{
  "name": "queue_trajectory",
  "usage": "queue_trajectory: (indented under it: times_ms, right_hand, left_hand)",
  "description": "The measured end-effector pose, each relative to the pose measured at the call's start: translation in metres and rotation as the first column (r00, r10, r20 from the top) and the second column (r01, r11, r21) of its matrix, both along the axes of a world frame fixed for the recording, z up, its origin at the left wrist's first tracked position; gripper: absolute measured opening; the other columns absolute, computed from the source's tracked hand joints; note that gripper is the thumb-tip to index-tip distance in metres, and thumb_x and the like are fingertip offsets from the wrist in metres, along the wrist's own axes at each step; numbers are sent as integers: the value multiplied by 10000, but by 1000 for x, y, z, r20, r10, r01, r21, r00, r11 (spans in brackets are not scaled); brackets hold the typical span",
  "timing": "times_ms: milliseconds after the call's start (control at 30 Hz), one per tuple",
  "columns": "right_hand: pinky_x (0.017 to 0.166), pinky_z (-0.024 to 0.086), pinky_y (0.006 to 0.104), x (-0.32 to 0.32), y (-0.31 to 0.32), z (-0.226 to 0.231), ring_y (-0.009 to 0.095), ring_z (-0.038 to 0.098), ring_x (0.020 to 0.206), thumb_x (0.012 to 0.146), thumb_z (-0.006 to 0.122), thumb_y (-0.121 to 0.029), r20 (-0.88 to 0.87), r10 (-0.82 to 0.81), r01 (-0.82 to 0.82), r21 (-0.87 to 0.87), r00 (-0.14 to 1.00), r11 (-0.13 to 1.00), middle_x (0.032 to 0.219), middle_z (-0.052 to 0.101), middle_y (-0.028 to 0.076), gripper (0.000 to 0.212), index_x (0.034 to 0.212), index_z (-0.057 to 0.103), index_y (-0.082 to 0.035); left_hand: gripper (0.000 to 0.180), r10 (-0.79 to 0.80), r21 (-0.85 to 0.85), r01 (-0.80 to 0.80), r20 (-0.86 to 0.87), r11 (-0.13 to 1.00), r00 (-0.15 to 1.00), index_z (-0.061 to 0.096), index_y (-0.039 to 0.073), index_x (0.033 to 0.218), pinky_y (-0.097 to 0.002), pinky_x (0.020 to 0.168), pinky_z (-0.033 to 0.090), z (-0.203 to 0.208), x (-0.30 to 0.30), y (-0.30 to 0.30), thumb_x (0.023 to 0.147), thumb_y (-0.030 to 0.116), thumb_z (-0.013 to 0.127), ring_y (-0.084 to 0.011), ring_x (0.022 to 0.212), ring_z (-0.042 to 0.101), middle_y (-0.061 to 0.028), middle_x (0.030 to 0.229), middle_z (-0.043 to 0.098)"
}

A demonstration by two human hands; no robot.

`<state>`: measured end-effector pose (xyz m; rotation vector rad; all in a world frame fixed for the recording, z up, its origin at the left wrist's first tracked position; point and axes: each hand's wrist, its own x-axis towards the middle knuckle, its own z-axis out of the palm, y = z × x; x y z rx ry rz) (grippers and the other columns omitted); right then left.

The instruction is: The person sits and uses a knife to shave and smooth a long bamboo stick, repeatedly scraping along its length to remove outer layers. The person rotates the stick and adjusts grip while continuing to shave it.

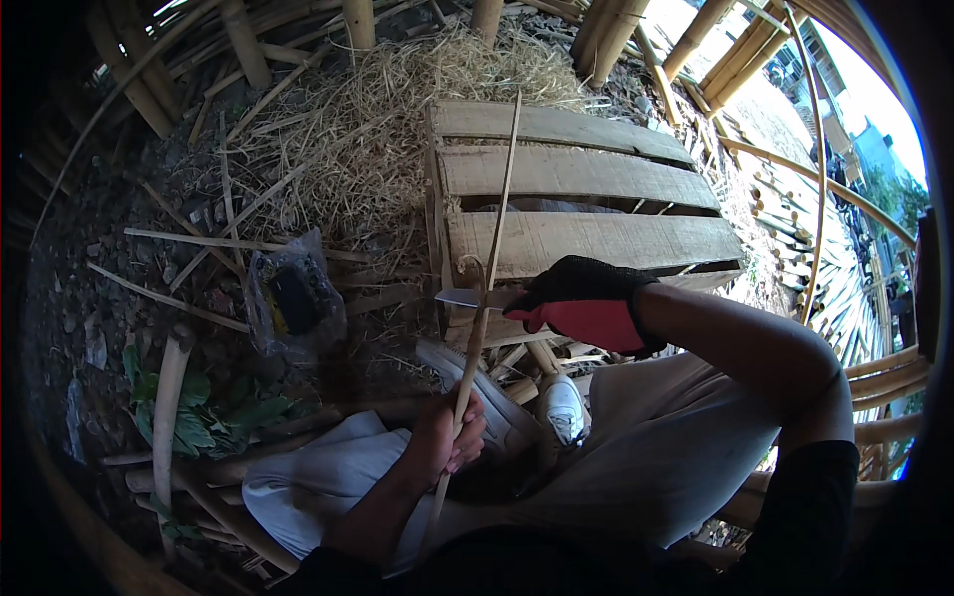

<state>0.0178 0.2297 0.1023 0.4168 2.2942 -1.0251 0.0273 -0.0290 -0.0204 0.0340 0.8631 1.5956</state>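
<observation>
Plastic bag (293,344): on the ground, at about ten o'clock from the bare left hand (447,437), well apart from it.
Left fingers: wrapped around the lower part of a bamboo strip (474,348).
Strip: between the two hands, its long axis from half past six to half past twelve, its upper end over the crate (586,233).
Peeled curl (473,262): just above the blade, its tip bending toward ten o'clock.
Knife (457,297): blade pointing to nine o'clock, crossing the strip nearly square; how deep it sits, I cannot tell.
Nearer hand: the gloved right hand (591,303) is closer to that crossing; the left is below it, toward half past six.
Right fingers: closed around the knife's handle, with the strip just beside them at nine o'clock.
Crate: at twelve o'clock from the right hand, slats showing gaps.
</observation>
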Motion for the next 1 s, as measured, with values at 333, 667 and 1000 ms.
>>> queue_trajectory:
  times_ms: [333,667,1000]
  right_hand:
    - [817,517,316,3,0,-4,131,648,829,957,564,-262,-59,152,-150,26,987,988,921,727,47,356,1270,699,-158]
    - [495,392,251,-2,-15,2,53,474,536,963,651,-406,-37,-221,219,-49,975,974,693,598,-14,312,1093,728,-133]
    - [434,336,280,-15,-6,22,73,414,435,973,595,-491,156,-502,524,-173,851,834,565,476,-47,451,792,660,-83]
  left_hand:
    - [358,-1,-41,2,4,999,1000,385,132,831,-268,302,234,3,-2,3,1075,361,259,-109,290,244,14,454,279]
    - [453,-3,-20,4,45,1000,999,389,137,827,-264,306,238,-7,2,-2,1092,471,238,-107,295,236,18,458,284]
    - [461,21,-57,-20,13,998,1000,392,133,813,-269,304,232,0,1,0,1083,488,275,-101,307,242,11,466,281]
